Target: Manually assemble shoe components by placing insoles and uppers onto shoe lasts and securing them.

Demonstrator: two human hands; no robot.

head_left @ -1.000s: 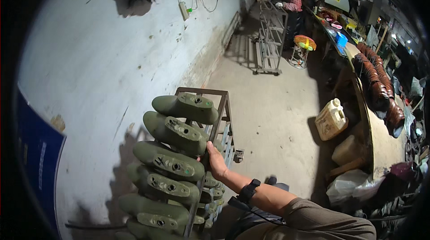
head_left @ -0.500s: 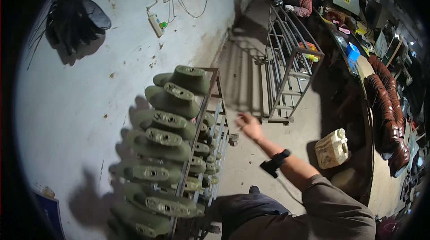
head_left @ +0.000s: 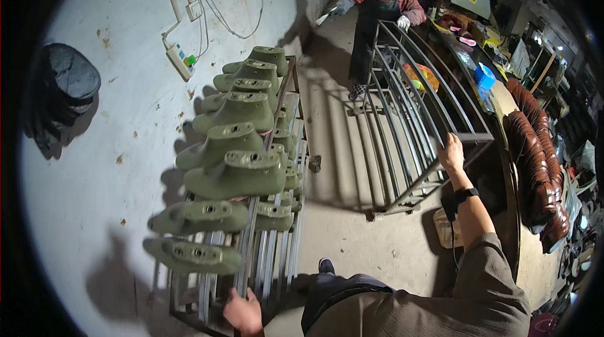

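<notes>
My right hand is closed around the near upper corner of a tall metal rack with long parallel rails. At the lower edge, my left hand has its fingers curled against the near end of a second metal rack, beside the wall. Along that rack's top stand several dark green shoe lasts in a row, each with a hole in its upper face. More lasts show on the level below, partly hidden by the rails.
A masked co-worker in a dark apron stands at the other rack's far end, one gloved hand on it. A long workbench runs along the right, with brown ribbed hose on it. A pale jug stands on the floor behind my forearm.
My right hand has moved right and taken hold of the rack, which is closer to me. My left hand has come into view. The co-worker has straightened up and stretched one arm out sideways.
</notes>
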